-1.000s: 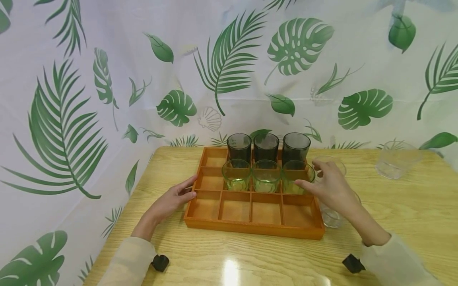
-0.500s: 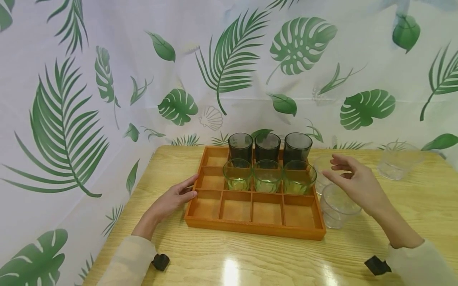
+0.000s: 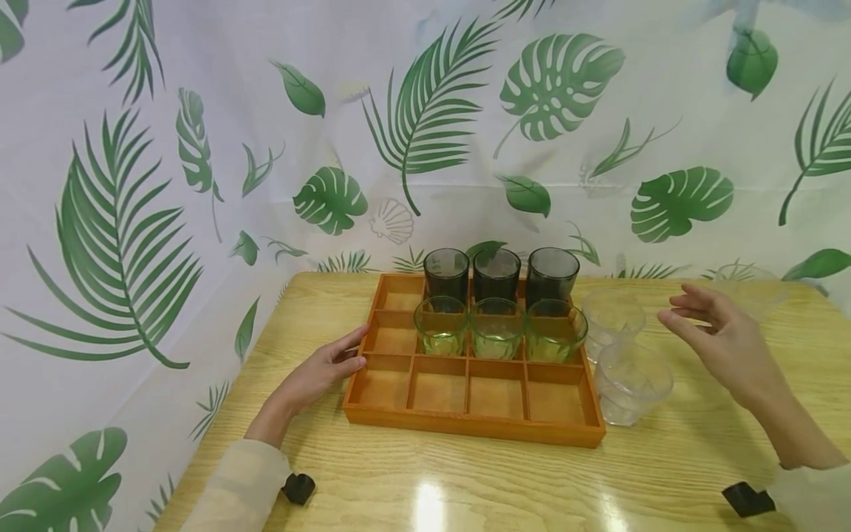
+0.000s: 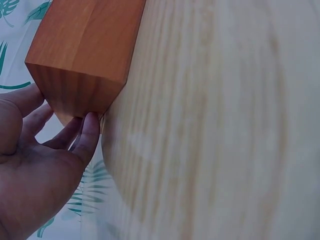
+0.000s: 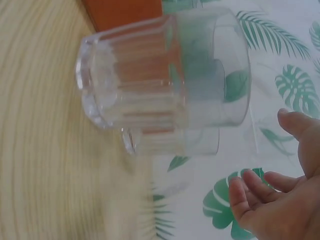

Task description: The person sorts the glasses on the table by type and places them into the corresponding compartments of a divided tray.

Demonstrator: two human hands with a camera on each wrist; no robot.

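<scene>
A wooden tray (image 3: 475, 426) with square compartments lies on the table. My left hand (image 3: 315, 378) rests its fingertips against the tray's left side; in the left wrist view the fingers (image 4: 89, 132) touch the wooden wall. In the back row stand three dark grey glasses (image 3: 497, 275), and in the middle row three green-tinted glasses (image 3: 495, 336). Right of the tray are two clear glasses, a nearer one (image 3: 628, 388) and a farther one (image 3: 614, 318). My right hand (image 3: 731, 351) hovers beyond them, fingers loosely bent, holding nothing.
Another clear glass (image 3: 751, 279) stands at the back right, partly hidden behind the right hand. A white leaf-print cloth (image 3: 439, 214) hangs behind and left of the wooden table (image 3: 372, 473). The tray's front compartments hold no glasses.
My right hand has drawn away from the right green-tinted glass and moved rightward past the clear glasses. The left hand and the tray have stayed in place.
</scene>
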